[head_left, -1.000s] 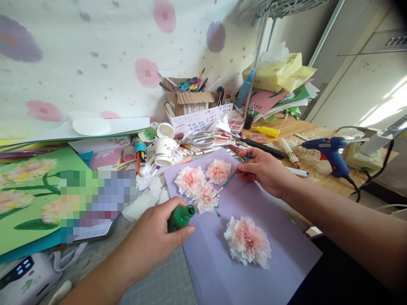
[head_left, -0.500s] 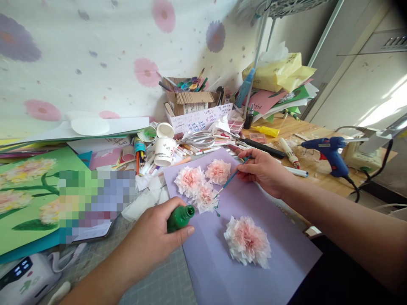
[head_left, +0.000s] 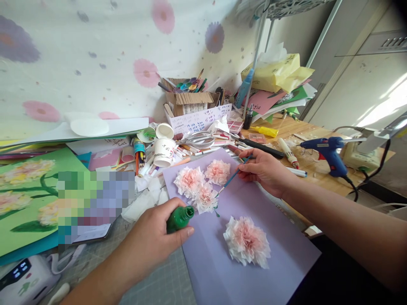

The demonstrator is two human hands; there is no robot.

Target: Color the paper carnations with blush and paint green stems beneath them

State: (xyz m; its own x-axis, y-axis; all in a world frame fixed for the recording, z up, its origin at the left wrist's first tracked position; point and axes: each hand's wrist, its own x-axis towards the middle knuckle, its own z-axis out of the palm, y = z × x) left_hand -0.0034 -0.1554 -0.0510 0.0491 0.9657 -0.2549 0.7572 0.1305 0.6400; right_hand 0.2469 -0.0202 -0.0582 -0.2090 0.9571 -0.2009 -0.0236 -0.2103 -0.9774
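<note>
Left hand (head_left: pixel 159 226), lower centre: curled round uncapped, tilted bottle (head_left: pixel 178 220). Right hand (head_left: pixel 262 171), right of centre: pinching brush (head_left: pixel 230 178), tip at flower (head_left: pixel 205 198), mid-frame, on purple paper (head_left: pixel 281 241). Risks: further tilt may spill onto paper; a slip may stain flower. Since earlier frame: hands, brush practically unchanged.

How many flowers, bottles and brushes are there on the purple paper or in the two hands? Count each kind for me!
Ruffled pink-and-white papery flowers: 4
Green uncapped bottle: 1
Thin blue-handled paintbrush: 1
Total: 6
</note>
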